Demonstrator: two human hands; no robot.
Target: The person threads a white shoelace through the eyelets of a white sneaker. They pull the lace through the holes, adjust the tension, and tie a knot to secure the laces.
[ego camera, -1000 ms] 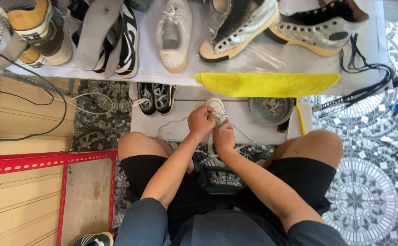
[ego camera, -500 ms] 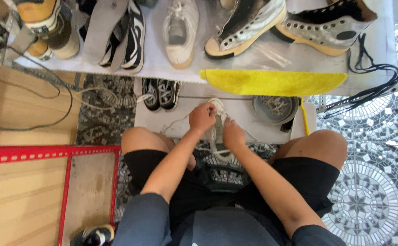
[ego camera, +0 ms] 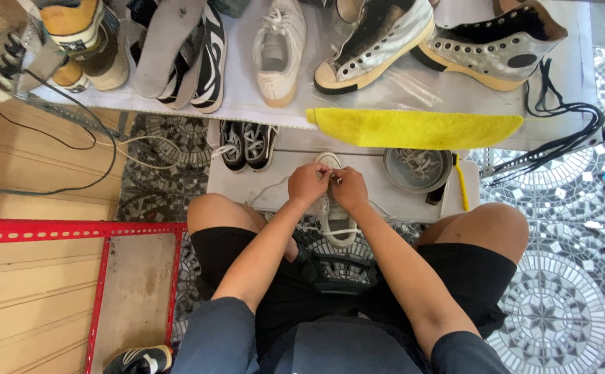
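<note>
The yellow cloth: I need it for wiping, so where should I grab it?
Take the yellow cloth at its left end, coming from below. It drapes over the shelf front edge, so that hanging edge is free to pinch, and the shoes sit behind it, clear of that approach.

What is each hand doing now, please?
Left hand: closed, pinching the lace of the white sneaker.
Right hand: closed on the same lace, beside the left hand.
</note>
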